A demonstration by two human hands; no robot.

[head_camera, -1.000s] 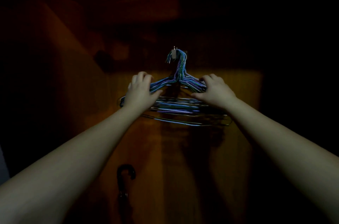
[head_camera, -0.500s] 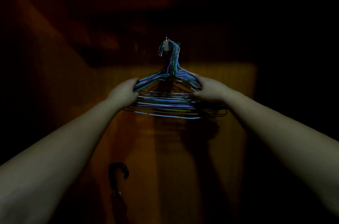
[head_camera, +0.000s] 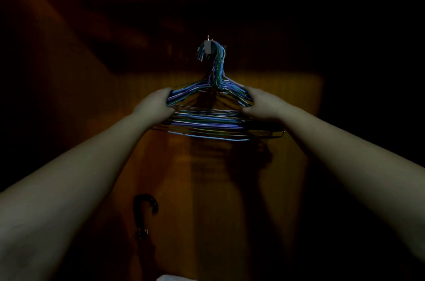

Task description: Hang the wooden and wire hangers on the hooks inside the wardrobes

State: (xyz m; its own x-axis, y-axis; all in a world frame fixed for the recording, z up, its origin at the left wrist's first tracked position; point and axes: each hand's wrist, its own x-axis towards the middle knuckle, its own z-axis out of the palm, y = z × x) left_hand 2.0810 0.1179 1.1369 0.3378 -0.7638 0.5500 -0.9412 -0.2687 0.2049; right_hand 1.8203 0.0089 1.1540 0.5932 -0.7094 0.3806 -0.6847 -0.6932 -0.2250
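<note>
Both hands have slid outward along the hanger shoulders since a second ago, when they lay flatter on top of the bundle; now each grips one end. A dim wardrobe interior of orange-brown wood panelling fills the view, most of it lost in shadow. At centre, a thick bundle of thin wire hangers coated in blue, purple and green hangs by its gathered hooks from a small pale metal hook fixed to the back panel. The left hand holds the bundle's left shoulder, its fingers curled round the wires and mostly hidden behind them. The right hand holds the right shoulder, thumb underneath and fingers wrapped over the top. Bare forearms reach in from both lower corners. Lower left, a dark curved umbrella handle stands against the panel, well apart from the hangers.
</note>
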